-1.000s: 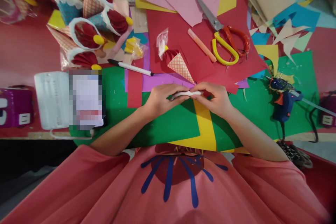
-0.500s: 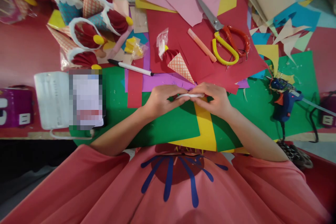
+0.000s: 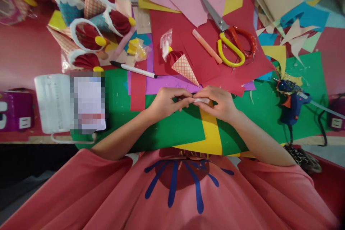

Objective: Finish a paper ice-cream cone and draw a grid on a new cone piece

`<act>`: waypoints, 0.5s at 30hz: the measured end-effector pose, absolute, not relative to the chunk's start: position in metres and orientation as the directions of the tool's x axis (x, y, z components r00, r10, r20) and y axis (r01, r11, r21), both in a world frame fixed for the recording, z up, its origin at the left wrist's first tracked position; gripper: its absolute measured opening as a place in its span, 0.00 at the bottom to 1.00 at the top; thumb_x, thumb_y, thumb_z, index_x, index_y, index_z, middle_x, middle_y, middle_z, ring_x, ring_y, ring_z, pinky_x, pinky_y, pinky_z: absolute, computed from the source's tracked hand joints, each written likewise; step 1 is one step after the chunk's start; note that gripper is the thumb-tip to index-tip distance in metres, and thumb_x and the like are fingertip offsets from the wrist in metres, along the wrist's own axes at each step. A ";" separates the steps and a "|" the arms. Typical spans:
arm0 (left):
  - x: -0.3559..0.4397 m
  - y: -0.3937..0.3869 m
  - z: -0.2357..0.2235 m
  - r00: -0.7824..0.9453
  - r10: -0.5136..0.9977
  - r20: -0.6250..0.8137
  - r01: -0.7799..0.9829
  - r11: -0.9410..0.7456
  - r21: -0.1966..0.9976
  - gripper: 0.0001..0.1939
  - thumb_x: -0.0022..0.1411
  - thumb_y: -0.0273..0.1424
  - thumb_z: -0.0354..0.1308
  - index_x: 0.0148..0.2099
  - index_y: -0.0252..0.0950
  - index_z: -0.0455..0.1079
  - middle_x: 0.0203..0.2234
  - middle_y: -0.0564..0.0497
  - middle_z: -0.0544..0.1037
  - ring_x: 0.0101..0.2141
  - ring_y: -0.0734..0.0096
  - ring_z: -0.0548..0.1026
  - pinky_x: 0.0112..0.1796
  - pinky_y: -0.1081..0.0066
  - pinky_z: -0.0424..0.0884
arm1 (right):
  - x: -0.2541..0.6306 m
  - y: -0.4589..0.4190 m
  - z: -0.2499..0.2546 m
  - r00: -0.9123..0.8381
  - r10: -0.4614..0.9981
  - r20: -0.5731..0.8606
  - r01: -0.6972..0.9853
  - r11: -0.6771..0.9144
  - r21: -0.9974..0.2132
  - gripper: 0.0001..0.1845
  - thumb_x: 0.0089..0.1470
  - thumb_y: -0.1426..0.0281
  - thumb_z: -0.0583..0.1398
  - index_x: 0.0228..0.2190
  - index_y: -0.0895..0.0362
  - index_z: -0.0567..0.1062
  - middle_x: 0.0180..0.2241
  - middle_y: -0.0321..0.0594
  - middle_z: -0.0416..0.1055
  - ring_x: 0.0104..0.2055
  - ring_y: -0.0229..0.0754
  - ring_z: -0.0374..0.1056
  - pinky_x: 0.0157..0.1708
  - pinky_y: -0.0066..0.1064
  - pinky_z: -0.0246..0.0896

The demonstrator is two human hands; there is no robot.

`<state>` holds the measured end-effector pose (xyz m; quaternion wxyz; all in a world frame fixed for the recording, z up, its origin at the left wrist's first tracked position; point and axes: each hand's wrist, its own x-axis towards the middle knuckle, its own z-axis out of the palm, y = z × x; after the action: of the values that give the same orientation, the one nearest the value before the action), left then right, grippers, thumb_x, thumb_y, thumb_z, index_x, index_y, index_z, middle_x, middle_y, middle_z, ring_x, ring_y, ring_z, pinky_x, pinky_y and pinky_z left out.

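Observation:
Both hands meet over the green sheet (image 3: 167,129) at the middle of the worktop. My right hand (image 3: 222,102) is closed in a pinch around a small white roll of modelling clay (image 3: 201,100). At its left end, the fingertips of my left hand (image 3: 168,102) press together on the same clay, partly hiding it. Just beyond the fingers lies a small checked paper cone (image 3: 185,69) with dark red ruffles and a yellow dot on top. Touching its top is a clear plastic bag (image 3: 166,41) with something white inside.
Scissors (image 3: 225,28) and a peach stick (image 3: 207,46) rest on red sheets. A pen (image 3: 134,69) lies left of the cone. At right stands a glue gun (image 3: 292,106) with its cord. A phone (image 3: 90,102) is at left; several finished cones (image 3: 87,36) crowd the back left.
My left fingers have shifted and curled near the clay's left end. Less of the white clay shows on the left side now; the right hand has barely moved.

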<state>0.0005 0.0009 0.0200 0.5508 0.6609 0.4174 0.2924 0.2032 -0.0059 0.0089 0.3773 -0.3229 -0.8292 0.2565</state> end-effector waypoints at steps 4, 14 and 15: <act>0.001 0.001 0.023 0.491 0.860 -0.136 0.190 0.047 0.981 0.26 0.58 0.52 0.59 0.31 0.31 0.75 0.18 0.53 0.75 0.16 0.83 0.67 0.17 0.83 0.62 | 0.204 -0.006 0.009 -0.514 0.719 0.468 0.351 0.674 -0.650 0.07 0.63 0.67 0.58 0.38 0.56 0.76 0.33 0.37 0.80 0.36 0.36 0.76 0.37 0.27 0.70; -0.002 0.004 0.024 0.504 0.808 -0.305 0.194 0.237 0.952 0.16 0.56 0.41 0.62 0.26 0.32 0.72 0.16 0.54 0.73 0.13 0.84 0.65 0.14 0.83 0.58 | 0.205 -0.005 0.012 -0.533 0.746 0.400 0.375 0.632 -0.679 0.14 0.60 0.60 0.61 0.45 0.55 0.74 0.35 0.38 0.78 0.35 0.37 0.74 0.36 0.28 0.69; -0.002 0.004 0.024 0.513 0.800 -0.310 0.197 0.241 0.950 0.16 0.56 0.40 0.61 0.25 0.32 0.71 0.15 0.54 0.72 0.13 0.84 0.65 0.14 0.83 0.58 | 0.205 -0.005 0.011 -0.539 0.733 0.415 0.362 0.646 -0.672 0.11 0.61 0.63 0.60 0.43 0.55 0.75 0.35 0.38 0.79 0.36 0.37 0.75 0.36 0.28 0.69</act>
<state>-0.0018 0.0041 0.0242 0.6558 0.5715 0.4364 0.2300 0.2050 -0.0051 0.0113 0.3512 -0.3271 -0.8366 0.2643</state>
